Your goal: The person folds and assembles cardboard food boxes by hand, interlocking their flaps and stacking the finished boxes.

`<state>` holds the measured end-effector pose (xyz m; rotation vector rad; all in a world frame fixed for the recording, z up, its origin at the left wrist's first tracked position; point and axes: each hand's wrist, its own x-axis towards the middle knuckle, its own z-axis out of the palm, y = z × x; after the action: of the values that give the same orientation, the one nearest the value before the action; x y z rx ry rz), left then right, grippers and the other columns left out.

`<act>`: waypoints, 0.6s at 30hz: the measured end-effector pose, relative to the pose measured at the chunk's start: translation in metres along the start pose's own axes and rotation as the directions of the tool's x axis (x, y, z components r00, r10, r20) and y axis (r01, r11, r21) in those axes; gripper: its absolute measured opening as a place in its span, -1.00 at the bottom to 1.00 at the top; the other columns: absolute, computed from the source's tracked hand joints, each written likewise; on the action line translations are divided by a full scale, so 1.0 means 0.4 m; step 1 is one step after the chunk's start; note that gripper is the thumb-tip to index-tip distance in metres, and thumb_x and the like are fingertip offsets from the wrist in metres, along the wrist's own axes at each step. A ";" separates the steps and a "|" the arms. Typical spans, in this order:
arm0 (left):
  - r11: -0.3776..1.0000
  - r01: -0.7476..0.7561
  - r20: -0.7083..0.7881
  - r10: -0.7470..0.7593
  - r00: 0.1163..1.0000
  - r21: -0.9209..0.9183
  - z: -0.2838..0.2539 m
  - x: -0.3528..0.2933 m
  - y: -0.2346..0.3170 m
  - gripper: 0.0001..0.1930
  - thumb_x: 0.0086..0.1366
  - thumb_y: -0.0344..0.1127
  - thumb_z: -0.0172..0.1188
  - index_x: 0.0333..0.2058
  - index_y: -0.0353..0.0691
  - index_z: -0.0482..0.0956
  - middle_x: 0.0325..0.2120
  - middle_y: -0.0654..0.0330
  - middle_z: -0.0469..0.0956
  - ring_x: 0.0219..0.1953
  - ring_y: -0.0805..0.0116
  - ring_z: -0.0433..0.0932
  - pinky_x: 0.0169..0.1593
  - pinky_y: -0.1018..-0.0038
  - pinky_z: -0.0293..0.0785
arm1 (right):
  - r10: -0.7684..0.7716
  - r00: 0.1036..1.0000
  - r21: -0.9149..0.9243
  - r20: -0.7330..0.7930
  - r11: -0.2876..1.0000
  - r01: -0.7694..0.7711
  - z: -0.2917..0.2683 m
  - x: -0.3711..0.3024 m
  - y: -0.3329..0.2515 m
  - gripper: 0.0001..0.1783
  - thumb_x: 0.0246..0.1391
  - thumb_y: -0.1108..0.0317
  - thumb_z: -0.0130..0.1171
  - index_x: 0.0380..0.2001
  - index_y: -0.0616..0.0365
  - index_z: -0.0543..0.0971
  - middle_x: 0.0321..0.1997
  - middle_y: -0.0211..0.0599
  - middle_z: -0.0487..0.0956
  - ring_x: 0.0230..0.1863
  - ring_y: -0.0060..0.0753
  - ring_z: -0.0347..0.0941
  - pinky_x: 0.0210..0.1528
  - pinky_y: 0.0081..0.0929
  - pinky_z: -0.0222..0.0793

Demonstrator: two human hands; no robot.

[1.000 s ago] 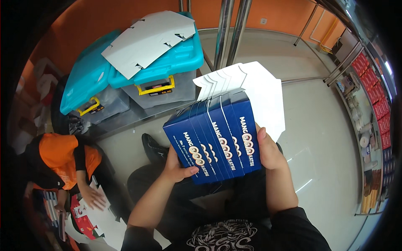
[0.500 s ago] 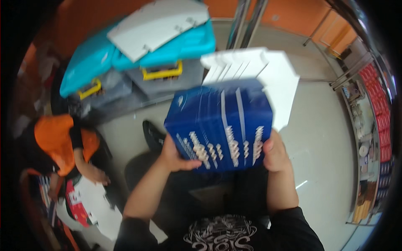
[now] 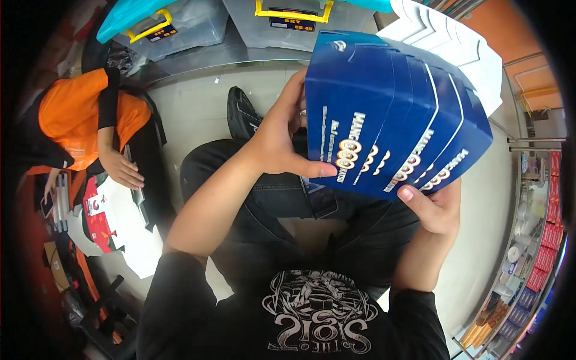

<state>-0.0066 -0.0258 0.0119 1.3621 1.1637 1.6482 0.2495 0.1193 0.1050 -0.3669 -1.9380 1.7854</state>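
Observation:
Both hands hold a stack of dark blue printed cardboard sheets, fanned at the right so several edges show. They look like flat, unfolded box blanks. White flaps stick out beyond the stack's far right end. My left hand grips the left side, thumb on the printed face and fingers partly hidden at the edge. At the lower right corner, my right hand has its thumb against the near edge, with its other fingers hidden beneath. The stack is tilted above my lap.
Clear plastic bins with yellow latches stand ahead. At the left, a person in an orange top has a hand near white and red cardboard sheets. A shelf rack with red and blue packs lines the right. My shoe rests on the tiled floor.
The stack has shifted right and up in the picture and turned clockwise, both hands moving with it. The view has tilted, so the sheet on the turquoise lid is out of sight.

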 end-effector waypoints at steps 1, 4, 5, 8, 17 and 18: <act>0.991 0.020 -0.069 -0.029 0.997 -0.133 0.017 0.003 -0.004 0.41 -0.10 -0.26 0.78 0.57 -0.22 -0.11 0.42 0.00 0.28 0.45 0.11 0.35 0.34 0.19 0.52 | -0.029 0.999 -0.018 0.014 0.999 0.029 -0.011 0.000 0.010 -0.37 0.12 0.64 0.46 0.25 0.43 0.48 0.09 -0.12 0.73 0.08 -0.35 0.67 0.19 -0.34 0.57; 0.982 -0.026 -0.208 -0.014 0.978 -0.189 0.054 0.005 -0.026 0.42 -0.11 -0.27 0.80 0.58 -0.20 -0.11 0.47 0.02 0.19 0.48 0.07 0.28 0.33 0.05 0.52 | -0.011 0.981 -0.083 -0.195 0.997 -0.006 0.000 -0.003 0.026 -0.45 0.17 0.69 0.40 0.22 0.42 0.51 0.10 -0.11 0.73 0.06 -0.37 0.69 0.19 -0.38 0.58; 0.995 -0.072 -0.131 0.062 0.989 -0.071 0.040 0.003 -0.039 0.47 -0.11 -0.28 0.81 0.60 -0.16 -0.17 0.50 0.01 0.14 0.50 0.04 0.24 0.35 -0.01 0.49 | -0.051 0.980 -0.109 -0.193 0.994 0.031 -0.015 -0.007 0.041 -0.50 0.20 0.74 0.35 0.20 0.41 0.53 0.10 -0.10 0.73 0.05 -0.39 0.69 0.17 -0.42 0.59; 0.965 -0.100 -0.064 0.087 0.994 -0.242 0.031 0.012 -0.051 0.33 0.19 -0.05 0.64 0.63 -0.12 -0.25 0.56 -0.03 0.05 0.50 0.02 0.26 0.37 -0.04 0.46 | -0.093 0.957 0.021 -0.274 0.994 0.103 -0.093 -0.035 0.111 -0.49 0.20 0.71 0.31 0.22 0.39 0.53 0.12 -0.13 0.72 0.08 -0.38 0.67 0.22 -0.38 0.54; 0.982 0.051 -0.231 -0.008 0.973 0.184 -0.038 0.023 -0.030 -0.79 0.51 -0.29 0.31 -0.05 -0.29 0.79 0.03 -0.06 0.73 0.12 0.19 0.68 0.24 0.20 0.58 | -0.301 0.680 -0.126 -0.669 0.947 0.295 -0.388 -0.172 0.112 -0.46 0.42 0.55 0.17 0.41 0.26 0.40 0.38 -0.16 0.54 0.35 -0.26 0.49 0.47 -0.13 0.34; 0.932 0.087 -0.174 -0.026 0.984 0.352 -0.056 0.014 -0.029 -0.84 0.46 -0.36 0.36 -0.10 -0.30 0.79 -0.02 -0.05 0.75 0.06 0.21 0.71 0.21 0.21 0.60 | -0.332 0.649 -0.245 -0.684 0.943 0.225 -0.423 -0.175 0.109 -0.50 0.42 0.54 0.20 0.37 0.30 0.43 0.33 -0.18 0.57 0.28 -0.31 0.53 0.42 -0.22 0.41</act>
<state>-0.0300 -0.0211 0.0019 1.4107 1.6532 1.5834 0.3905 0.2345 0.0567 -0.6607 -1.4321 1.0565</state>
